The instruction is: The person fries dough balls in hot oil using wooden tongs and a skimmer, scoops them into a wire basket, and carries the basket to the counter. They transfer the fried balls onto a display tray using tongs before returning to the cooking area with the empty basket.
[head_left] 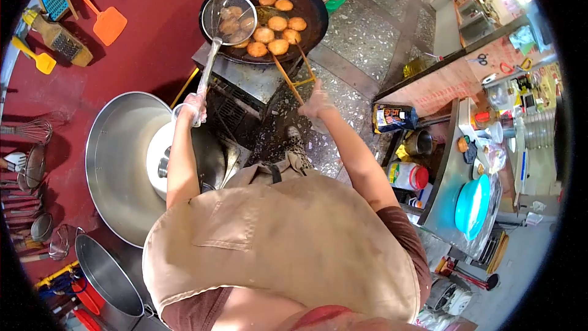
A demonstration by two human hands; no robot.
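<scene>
My left hand (195, 109), in a clear plastic glove, is closed around the handle of a mesh skimmer (213, 55). The skimmer's round basket is over the left side of a black wok (318, 15), with several browned rounds in it. My right hand (317, 105), also gloved, grips long wooden tongs (283, 75) joined by a yellow crosspiece. Their tips reach the wok's near right edge, beside the golden fried rounds (277, 23) in dark oil. Whether the tips touch a round, I cannot tell.
Below the wok is a metal stove (248, 83). A large steel bowl (113, 159) stands at my left, with a deep pot (104, 270) nearer me. Graters and an orange spatula (110, 26) are on the red surface. To the right, a counter holds a turquoise basin (471, 208).
</scene>
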